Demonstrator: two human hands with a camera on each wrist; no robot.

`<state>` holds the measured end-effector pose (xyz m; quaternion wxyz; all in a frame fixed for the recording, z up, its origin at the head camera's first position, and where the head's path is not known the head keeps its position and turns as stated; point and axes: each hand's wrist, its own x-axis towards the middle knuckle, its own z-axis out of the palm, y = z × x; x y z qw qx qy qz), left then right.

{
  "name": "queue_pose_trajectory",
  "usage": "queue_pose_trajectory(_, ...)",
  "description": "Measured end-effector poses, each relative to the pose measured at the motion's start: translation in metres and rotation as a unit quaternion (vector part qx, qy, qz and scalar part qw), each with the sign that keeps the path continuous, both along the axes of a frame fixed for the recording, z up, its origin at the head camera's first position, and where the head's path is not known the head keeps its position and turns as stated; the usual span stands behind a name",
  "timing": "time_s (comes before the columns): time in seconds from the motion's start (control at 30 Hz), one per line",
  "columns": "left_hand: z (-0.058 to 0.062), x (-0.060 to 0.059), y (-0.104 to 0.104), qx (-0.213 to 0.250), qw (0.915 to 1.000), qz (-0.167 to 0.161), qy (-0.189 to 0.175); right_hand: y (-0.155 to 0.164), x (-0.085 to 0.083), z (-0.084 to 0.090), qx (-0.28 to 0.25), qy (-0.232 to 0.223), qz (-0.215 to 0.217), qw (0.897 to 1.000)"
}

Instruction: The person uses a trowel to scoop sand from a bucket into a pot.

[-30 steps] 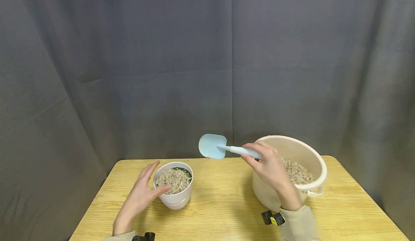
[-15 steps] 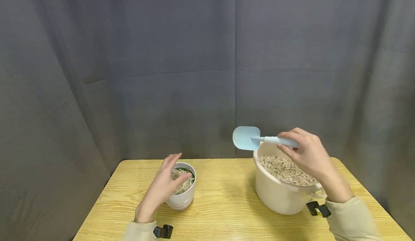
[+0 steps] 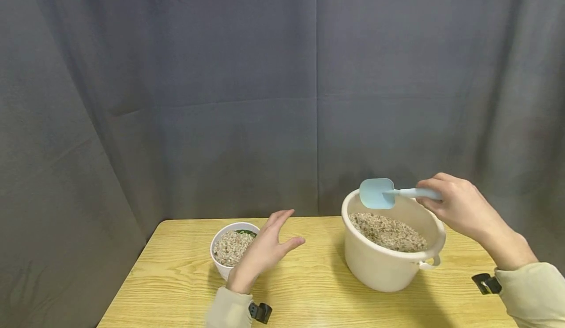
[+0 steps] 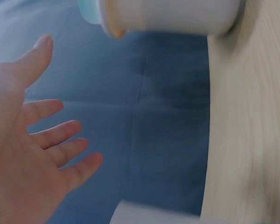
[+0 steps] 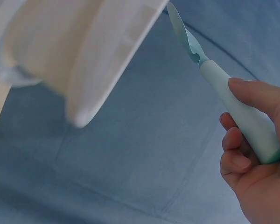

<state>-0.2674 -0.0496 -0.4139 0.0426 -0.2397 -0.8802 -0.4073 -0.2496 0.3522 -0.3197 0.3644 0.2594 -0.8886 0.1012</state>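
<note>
My right hand (image 3: 461, 205) grips the pale handle of a light blue hand trowel (image 3: 377, 193), its blade over the back of a cream bucket (image 3: 379, 269). In the right wrist view, thumb and curled fingers wrap the trowel (image 5: 238, 109) beside the bucket's rim. Coarse beige granules (image 3: 388, 232) lie inside the bucket. My left hand (image 3: 265, 249) is held in the air with fingers spread, holding nothing. It partly covers a small white pot (image 3: 220, 268) filled with similar granules (image 3: 231, 247), with some green showing at the pot's back edge.
Both containers stand on a wooden table (image 3: 172, 269), the pot at left and the bucket at right. A white loop handle (image 3: 429, 264) sticks out from the bucket's front right. Behind the table hangs a grey curtain (image 3: 238, 122).
The trowel has travelled right with my right hand, from between the containers to over the bucket. My left hand has also shifted right, from the pot's left side to its right.
</note>
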Motion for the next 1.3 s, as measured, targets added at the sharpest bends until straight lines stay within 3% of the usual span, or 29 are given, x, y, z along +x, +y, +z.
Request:
queue_pose_trajectory(0.2,-0.007,-0.006,0.028,-0.003,0.9996,-0.025,0.008,0.015,-0.005,-0.003,0.040,-0.039,-0.010,0.998)
queue_pose_trajectory(0.4,-0.009,-0.010,0.052,0.007,0.9986,-0.051,-0.007,0.028,-0.010,0.000,0.088,-0.089,-0.013,0.992)
queue_pose_trajectory(0.63,-0.010,-0.014,0.075,0.013,0.9975,-0.053,-0.044,0.030,-0.013,0.011,0.130,-0.187,-0.040,0.973)
queue_pose_trajectory(0.77,-0.012,-0.015,0.086,0.027,0.9962,-0.060,-0.057,0.028,-0.017,0.017,0.151,-0.222,-0.048,0.962)
queue_pose_trajectory(1.07,-0.016,-0.020,0.102,0.071,0.9914,-0.089,-0.065,0.025,-0.023,0.017,0.167,-0.253,-0.044,0.952)
queue_pose_trajectory(1.3,-0.018,-0.019,0.111,0.097,0.9855,-0.094,-0.103,0.026,-0.025,0.005,0.147,-0.289,-0.031,0.946)
